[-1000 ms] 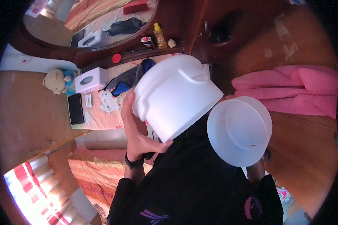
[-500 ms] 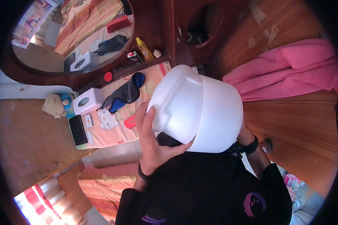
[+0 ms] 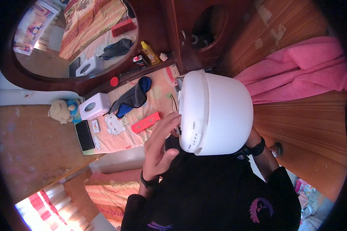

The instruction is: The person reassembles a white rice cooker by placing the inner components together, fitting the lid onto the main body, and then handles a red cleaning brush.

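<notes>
A white rounded plastic appliance point(image 3: 227, 115) is held up in front of my chest, tilted on its side. It has a deep smooth body and a shallower end part with small printed marks; its exact kind I cannot tell. My left hand point(image 3: 160, 144) is at the left end, fingers stretched and thumb apart, with the fingertips at the edge of that end part. Behind the lower right of the body, my right hand point(image 3: 253, 139) supports the appliance; its fingers are hidden. The end part sits close against the body along a seam.
On the patterned table cover lie a red strip-shaped object point(image 3: 145, 122), a grey-blue cloth item point(image 3: 133, 98), a white tissue box point(image 3: 93, 106) and a dark phone point(image 3: 84, 136). Bottles point(image 3: 150, 52) stand below the oval mirror point(image 3: 75, 38). A pink towel point(image 3: 293, 71) hangs at right.
The end part, tilted with a gap before, now sits flush, its printed marks facing me. My left hand has loosened from it, thumb off. The red object shows more fully.
</notes>
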Action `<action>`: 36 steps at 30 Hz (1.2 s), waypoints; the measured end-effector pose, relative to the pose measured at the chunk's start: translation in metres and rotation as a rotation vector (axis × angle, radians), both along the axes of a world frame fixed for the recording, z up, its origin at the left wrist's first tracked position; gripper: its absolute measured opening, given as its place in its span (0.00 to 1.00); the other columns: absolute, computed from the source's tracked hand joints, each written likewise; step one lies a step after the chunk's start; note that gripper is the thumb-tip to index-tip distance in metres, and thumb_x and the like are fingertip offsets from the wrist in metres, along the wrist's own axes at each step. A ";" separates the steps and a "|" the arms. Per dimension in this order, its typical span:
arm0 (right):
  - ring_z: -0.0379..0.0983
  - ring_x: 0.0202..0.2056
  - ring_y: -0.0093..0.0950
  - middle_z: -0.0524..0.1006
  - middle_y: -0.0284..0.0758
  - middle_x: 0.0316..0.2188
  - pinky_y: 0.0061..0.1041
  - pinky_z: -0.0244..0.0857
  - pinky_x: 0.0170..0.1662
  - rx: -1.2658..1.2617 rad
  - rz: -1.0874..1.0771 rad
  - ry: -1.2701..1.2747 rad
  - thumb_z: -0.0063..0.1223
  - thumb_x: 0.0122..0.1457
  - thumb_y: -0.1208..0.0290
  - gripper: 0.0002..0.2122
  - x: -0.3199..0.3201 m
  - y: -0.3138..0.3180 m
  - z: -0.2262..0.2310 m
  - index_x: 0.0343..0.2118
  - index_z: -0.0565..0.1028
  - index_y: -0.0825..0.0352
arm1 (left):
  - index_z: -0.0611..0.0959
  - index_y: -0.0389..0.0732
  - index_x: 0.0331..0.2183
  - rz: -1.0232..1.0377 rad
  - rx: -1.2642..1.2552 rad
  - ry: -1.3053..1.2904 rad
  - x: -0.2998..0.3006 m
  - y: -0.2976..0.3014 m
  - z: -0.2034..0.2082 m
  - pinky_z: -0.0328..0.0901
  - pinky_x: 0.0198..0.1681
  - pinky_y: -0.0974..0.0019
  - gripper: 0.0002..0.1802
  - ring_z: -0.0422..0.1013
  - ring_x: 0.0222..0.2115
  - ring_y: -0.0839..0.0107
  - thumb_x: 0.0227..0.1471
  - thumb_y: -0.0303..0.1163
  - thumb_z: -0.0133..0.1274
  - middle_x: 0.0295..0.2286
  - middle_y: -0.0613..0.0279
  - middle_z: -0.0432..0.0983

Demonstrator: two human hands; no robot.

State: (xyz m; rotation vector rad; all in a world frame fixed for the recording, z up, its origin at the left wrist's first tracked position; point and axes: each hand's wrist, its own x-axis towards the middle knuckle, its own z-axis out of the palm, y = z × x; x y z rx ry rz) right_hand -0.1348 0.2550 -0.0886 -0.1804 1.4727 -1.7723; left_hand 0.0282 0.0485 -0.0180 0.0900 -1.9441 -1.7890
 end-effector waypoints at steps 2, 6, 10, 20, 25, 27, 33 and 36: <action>0.63 0.48 0.32 0.63 0.43 0.49 0.30 0.59 0.51 -0.009 0.005 0.013 0.26 0.62 0.57 0.23 -0.001 0.001 0.001 0.54 0.55 0.70 | 0.67 0.32 0.48 -0.076 -0.249 -0.098 -0.002 -0.009 0.000 0.59 0.44 0.62 0.36 0.63 0.44 0.58 0.43 0.46 0.57 0.49 0.44 0.61; 0.62 0.49 0.32 0.62 0.43 0.50 0.30 0.57 0.52 -0.051 0.040 0.044 0.28 0.62 0.58 0.23 0.002 -0.003 0.008 0.54 0.54 0.70 | 0.61 0.33 0.53 -0.018 -0.412 -0.016 -0.013 -0.017 -0.019 0.54 0.51 0.61 0.57 0.56 0.51 0.57 0.26 0.58 0.64 0.53 0.47 0.54; 0.61 0.50 0.33 0.61 0.44 0.50 0.30 0.55 0.53 -0.124 0.090 0.071 0.29 0.62 0.59 0.23 0.003 -0.005 0.019 0.54 0.53 0.71 | 0.39 0.37 0.58 -0.161 0.059 -0.339 -0.015 -0.007 -0.016 0.41 0.58 0.57 0.86 0.41 0.58 0.59 -0.01 0.64 0.66 0.57 0.51 0.40; 0.57 0.52 0.34 0.58 0.45 0.52 0.30 0.51 0.55 0.186 0.166 0.508 0.33 0.61 0.59 0.25 -0.015 -0.053 0.044 0.54 0.50 0.72 | 0.41 0.37 0.58 -0.281 0.580 -0.467 -0.006 -0.007 -0.055 0.46 0.57 0.60 0.74 0.46 0.57 0.61 0.18 0.53 0.70 0.57 0.52 0.45; 0.50 0.56 0.40 0.51 0.48 0.55 0.34 0.43 0.58 -0.017 0.188 0.824 0.48 0.50 0.47 0.39 -0.012 -0.060 0.071 0.55 0.48 0.72 | 0.60 0.35 0.53 0.014 0.458 -0.541 0.015 -0.006 -0.104 0.55 0.52 0.62 0.38 0.59 0.50 0.63 0.42 0.31 0.58 0.49 0.55 0.62; 0.47 0.57 0.45 0.47 0.52 0.56 0.36 0.40 0.59 0.053 0.314 1.036 0.59 0.41 0.47 0.46 -0.011 -0.061 0.088 0.55 0.48 0.73 | 0.60 0.35 0.53 0.075 0.380 -0.550 0.013 -0.007 -0.114 0.56 0.52 0.62 0.38 0.59 0.50 0.63 0.42 0.31 0.58 0.49 0.55 0.62; 0.48 0.55 0.44 0.50 0.48 0.55 0.40 0.44 0.56 0.158 0.319 1.237 0.62 0.37 0.52 0.38 0.004 -0.064 0.110 0.49 0.60 0.68 | 0.61 0.35 0.53 0.127 0.415 -0.424 0.003 -0.009 -0.124 0.57 0.51 0.61 0.36 0.60 0.50 0.64 0.43 0.32 0.57 0.49 0.55 0.63; 0.50 0.54 0.43 0.56 0.46 0.53 0.41 0.47 0.54 0.117 0.347 1.381 0.65 0.35 0.60 0.29 0.017 -0.066 0.120 0.41 0.67 0.66 | 0.61 0.35 0.53 0.129 0.434 -0.386 -0.003 -0.009 -0.124 0.57 0.51 0.61 0.35 0.60 0.49 0.64 0.44 0.32 0.56 0.48 0.55 0.63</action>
